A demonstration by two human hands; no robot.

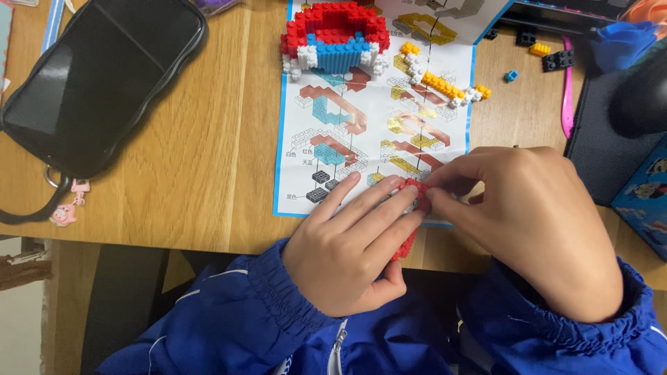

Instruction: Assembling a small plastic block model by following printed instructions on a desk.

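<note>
Nearest are 2 blue sleeves (264, 326) with gathered cuffs, at the desk (201, 167) edge. The left hand (347, 243) lies just below the instruction sheet (375, 132), fingers stretched flat along a red brick piece (411, 215) and thumb tucked under it, so the piece is clamped between them. The right hand (535, 222) comes in from the right of the sheet, its thumb and forefinger pinched on the top end of the same piece; whether a loose brick sits between those fingertips cannot be told. The piece hangs over the sheet's lower edge, partly past the desk edge, mostly hidden by fingers.

On the sheet's right half lies a curved strip of yellow and white bricks (445, 87). At the sheet's top stands a rounded model (333, 38) in red, white and blue bricks. Left of the sheet, well apart, lies a black phone (97, 76) with a strap and a small pink charm (64, 214). Right of the sheet's top are a few loose bricks (549, 59), black, yellow and blue, and beside them a pink tool (567, 90). Farther right sit a dark mat (604, 146) and a blue box (646, 201).
</note>
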